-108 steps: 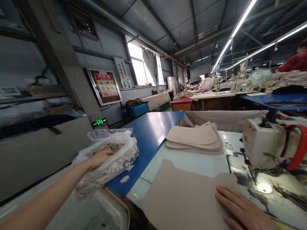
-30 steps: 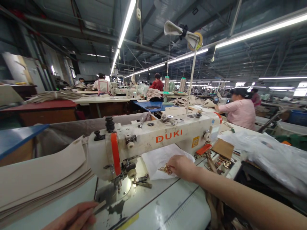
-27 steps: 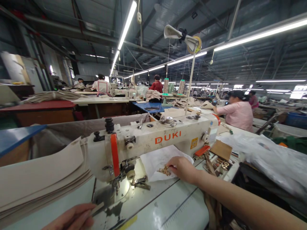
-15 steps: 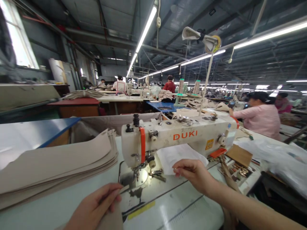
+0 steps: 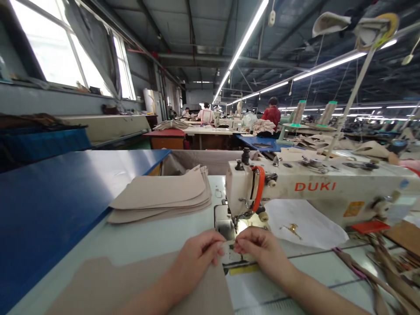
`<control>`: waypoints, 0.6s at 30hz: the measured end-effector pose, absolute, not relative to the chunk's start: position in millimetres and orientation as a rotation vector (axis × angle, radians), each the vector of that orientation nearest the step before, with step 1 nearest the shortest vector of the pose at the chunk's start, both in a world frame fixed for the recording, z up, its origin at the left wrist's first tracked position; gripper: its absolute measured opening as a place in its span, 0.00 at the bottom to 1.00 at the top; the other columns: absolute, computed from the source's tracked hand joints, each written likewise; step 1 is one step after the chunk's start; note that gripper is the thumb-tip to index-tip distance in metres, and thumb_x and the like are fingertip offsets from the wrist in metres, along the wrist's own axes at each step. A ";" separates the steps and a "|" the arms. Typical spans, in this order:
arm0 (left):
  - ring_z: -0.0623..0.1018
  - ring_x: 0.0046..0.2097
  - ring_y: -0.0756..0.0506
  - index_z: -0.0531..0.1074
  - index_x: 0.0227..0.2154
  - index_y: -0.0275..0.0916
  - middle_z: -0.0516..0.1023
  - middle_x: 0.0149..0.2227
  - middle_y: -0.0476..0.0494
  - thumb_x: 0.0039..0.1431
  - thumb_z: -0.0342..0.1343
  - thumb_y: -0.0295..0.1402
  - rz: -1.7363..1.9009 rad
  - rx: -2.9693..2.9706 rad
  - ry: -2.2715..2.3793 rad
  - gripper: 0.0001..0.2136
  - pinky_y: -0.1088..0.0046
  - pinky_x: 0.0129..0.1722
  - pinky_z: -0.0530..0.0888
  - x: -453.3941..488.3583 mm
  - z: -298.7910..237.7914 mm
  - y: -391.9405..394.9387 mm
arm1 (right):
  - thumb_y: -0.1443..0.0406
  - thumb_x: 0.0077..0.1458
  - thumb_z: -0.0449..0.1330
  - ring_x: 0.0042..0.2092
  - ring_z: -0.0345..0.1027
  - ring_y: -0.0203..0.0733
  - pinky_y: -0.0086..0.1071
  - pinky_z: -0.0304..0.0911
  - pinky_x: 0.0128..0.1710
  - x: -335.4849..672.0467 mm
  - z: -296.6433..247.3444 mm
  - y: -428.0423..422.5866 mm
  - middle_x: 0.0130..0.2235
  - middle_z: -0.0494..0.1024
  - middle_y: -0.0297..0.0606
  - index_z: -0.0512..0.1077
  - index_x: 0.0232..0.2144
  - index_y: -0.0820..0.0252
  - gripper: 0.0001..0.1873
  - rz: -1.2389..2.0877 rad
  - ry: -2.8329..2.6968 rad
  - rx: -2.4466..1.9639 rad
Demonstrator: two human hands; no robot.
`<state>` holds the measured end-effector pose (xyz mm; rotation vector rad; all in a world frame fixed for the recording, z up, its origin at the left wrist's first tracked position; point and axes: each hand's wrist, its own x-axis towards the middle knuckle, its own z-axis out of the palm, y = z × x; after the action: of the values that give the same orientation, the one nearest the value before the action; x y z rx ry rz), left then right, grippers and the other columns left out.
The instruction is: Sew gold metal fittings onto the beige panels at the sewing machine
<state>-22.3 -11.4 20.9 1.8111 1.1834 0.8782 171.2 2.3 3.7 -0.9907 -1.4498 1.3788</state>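
Observation:
A short, narrow pale strip (image 5: 229,243) spans the gap between my two hands, just in front of the sewing machine's needle area. My left hand (image 5: 198,256) pinches its left end between thumb and fingers. The right end is at the closed fingertips of my right hand (image 5: 262,249), which partly hide it. Under my left hand and forearm lies a large beige fabric panel (image 5: 131,280). The white sewing machine (image 5: 282,183), marked DUKI, stands right behind my hands, its light shining on the needle plate.
Stacked beige panels (image 5: 164,192) lie left of the machine. A white sheet (image 5: 305,218) under its arm bears small brass-coloured pieces (image 5: 293,228). Dark fabric strips (image 5: 382,267) and a purple-handled tool (image 5: 349,262) are at right. A blue table (image 5: 65,188) adjoins on the left.
The view has turned left. My right hand has left the white sheet and come beside my left hand at the pale strip; the small brass-coloured pieces now show on the sheet.

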 end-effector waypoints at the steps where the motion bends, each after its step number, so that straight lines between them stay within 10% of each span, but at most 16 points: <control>1: 0.73 0.27 0.49 0.73 0.32 0.38 0.74 0.26 0.50 0.58 0.46 0.35 0.877 1.825 1.191 0.11 0.76 0.32 0.69 -21.8 21.9 -12.9 | 0.51 0.42 0.65 0.29 0.71 0.38 0.30 0.65 0.32 167.9 2.0 2.9 0.25 0.76 0.36 0.72 0.26 0.62 0.19 1.328 -1.452 -0.984; 18: 0.77 0.31 0.49 0.73 0.33 0.41 0.78 0.30 0.50 0.59 0.48 0.36 0.991 1.858 1.344 0.10 0.79 0.34 0.71 -15.3 17.7 -17.0 | 0.59 0.53 0.59 0.32 0.68 0.39 0.30 0.62 0.33 160.3 -7.3 -5.7 0.32 0.77 0.39 0.75 0.34 0.61 0.11 1.068 -1.548 -1.001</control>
<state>-15.3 -17.0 17.7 1.8578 1.3438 0.9907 160.3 -5.7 -7.3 -1.0009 -1.5477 1.0684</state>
